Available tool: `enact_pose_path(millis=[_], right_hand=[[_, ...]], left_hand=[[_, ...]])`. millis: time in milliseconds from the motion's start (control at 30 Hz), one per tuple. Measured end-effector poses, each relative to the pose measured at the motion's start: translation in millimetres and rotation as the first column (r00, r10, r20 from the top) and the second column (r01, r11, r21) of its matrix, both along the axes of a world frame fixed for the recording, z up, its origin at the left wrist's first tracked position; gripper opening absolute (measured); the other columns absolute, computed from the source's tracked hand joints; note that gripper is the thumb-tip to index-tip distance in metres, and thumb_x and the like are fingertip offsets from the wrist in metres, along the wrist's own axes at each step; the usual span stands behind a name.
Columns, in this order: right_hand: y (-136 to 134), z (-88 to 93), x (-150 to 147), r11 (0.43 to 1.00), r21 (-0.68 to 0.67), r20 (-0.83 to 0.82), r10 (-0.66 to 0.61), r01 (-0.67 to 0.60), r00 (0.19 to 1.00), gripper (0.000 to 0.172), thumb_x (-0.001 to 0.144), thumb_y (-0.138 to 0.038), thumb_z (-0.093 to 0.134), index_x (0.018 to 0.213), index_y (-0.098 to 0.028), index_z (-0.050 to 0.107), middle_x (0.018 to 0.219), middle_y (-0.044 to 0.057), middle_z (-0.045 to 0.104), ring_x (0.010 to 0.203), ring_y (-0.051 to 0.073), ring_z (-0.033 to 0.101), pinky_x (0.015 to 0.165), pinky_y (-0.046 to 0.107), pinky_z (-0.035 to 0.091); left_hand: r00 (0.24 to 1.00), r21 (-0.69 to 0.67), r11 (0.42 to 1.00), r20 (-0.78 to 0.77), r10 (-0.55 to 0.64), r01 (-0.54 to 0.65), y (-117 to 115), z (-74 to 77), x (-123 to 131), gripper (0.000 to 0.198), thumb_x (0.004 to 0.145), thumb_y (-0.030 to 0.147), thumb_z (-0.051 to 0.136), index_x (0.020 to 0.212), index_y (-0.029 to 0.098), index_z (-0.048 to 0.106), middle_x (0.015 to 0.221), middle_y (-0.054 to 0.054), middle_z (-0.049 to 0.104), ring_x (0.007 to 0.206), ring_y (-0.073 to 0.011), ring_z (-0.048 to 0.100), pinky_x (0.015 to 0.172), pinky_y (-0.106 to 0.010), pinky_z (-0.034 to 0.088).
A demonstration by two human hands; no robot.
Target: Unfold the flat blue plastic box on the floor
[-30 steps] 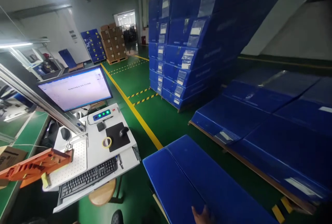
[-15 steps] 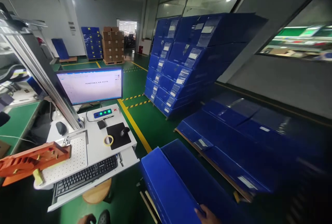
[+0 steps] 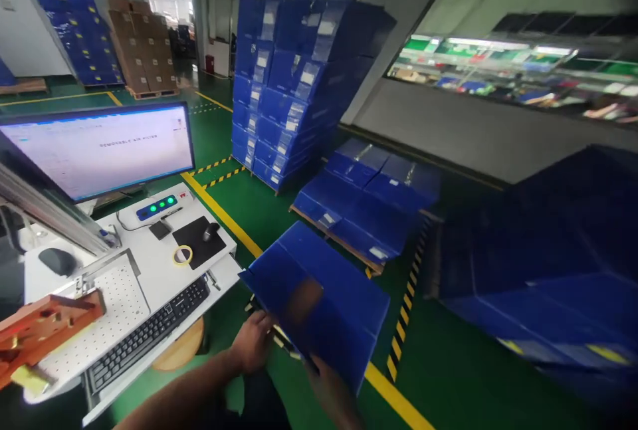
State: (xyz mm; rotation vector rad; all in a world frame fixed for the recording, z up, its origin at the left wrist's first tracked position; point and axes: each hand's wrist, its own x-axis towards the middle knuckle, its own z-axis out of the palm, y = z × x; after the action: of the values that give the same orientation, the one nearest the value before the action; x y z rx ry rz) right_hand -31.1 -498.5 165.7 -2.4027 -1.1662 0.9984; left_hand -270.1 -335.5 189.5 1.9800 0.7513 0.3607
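A large blue box (image 3: 343,277) lies in front of me, on a low support that shows only in part under its near left edge. My left hand (image 3: 254,343) is curled at that edge, its fingers closed against the box. At the near side my right hand (image 3: 329,383) grips the box's edge; it is smeared by motion and part of its fingers is hidden. A brown blurred patch lies on the box's top, and I cannot make out what it is.
To the left stands a white workstation (image 3: 154,250) with a monitor (image 3: 104,144), keyboard (image 3: 149,333) and tape roll (image 3: 183,255). A wooden stool (image 3: 179,347) sits under it. Blue boxes are stacked beyond (image 3: 294,84), on a low pallet (image 3: 343,244) and at the right (image 3: 538,257).
The view has swung right, bringing more blue boxes in at the right. My left hand has come into view at the box, and my right hand now shows more fully at its near edge.
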Motion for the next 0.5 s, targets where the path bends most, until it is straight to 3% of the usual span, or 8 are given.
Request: enact_pose_path(millis=[100,167,233,367,500], right_hand=[[12.4,-0.4,13.8,0.998,-0.051,-0.121,-0.036,0.03,0.992,0.043,0.099,-0.059,0.059,0.077,-0.028,0.079,0.095,0.014,0.085,0.113,0.04,0.08,0.105,0.044,0.057],[25.5,-12.5,32.7,0.988,-0.081,-0.242,-0.151,0.135,0.959,0.051,0.097,-0.061,0.066,0.06,-0.026,0.069,0.075,0.013,0.076,0.104,0.039,0.079,0.097,0.043,0.056],[43.1,-32.0,53.7,0.957,-0.114,-0.387,-0.289,0.265,0.876,0.05,0.091,-0.059,0.074,0.058,-0.024,0.066,0.07,0.01,0.071,0.097,0.037,0.077,0.092,0.041,0.056],[93.9,-79.9,95.8,0.852,-0.188,-0.609,-0.492,0.489,0.623,0.04,0.084,-0.06,0.081,0.085,-0.02,0.075,0.09,0.011,0.079,0.095,0.032,0.078,0.091,0.044,0.062],[154.2,-123.2,149.1,0.619,-0.254,-0.726,-0.63,0.743,0.276,0.044,0.09,-0.069,0.069,0.103,-0.028,0.067,0.115,0.012,0.078,0.117,0.029,0.079,0.102,0.046,0.066]], left_hand=[[0.992,0.118,0.988,-0.089,-0.093,0.103,1.7,-0.9,21.4,0.044,0.104,0.02,0.051,0.142,0.022,0.074,0.154,-0.019,0.069,0.154,-0.0367,0.053,0.13,-0.06,0.042],[0.971,0.118,0.982,-0.207,-0.123,0.149,-0.6,-9.2,28.3,0.04,0.103,0.024,0.06,0.141,0.023,0.075,0.155,-0.018,0.069,0.156,-0.04,0.05,0.131,-0.065,0.036],[0.947,0.121,0.98,-0.297,-0.119,0.161,-4.2,-17.3,32.4,0.034,0.101,0.027,0.068,0.134,0.025,0.078,0.148,-0.016,0.074,0.149,-0.0399,0.055,0.129,-0.065,0.036],[0.897,0.171,0.977,-0.439,-0.042,0.129,-5.7,-21.8,46.6,0.015,0.104,0.03,0.068,0.11,0.025,0.081,0.12,-0.013,0.082,0.124,-0.0341,0.068,0.115,-0.056,0.046],[0.782,0.11,0.991,-0.623,0.007,0.079,13.5,-14.4,80.2,0.026,0.108,0.026,0.057,0.103,0.026,0.082,0.107,-0.009,0.084,0.113,-0.0303,0.073,0.114,-0.05,0.05]])
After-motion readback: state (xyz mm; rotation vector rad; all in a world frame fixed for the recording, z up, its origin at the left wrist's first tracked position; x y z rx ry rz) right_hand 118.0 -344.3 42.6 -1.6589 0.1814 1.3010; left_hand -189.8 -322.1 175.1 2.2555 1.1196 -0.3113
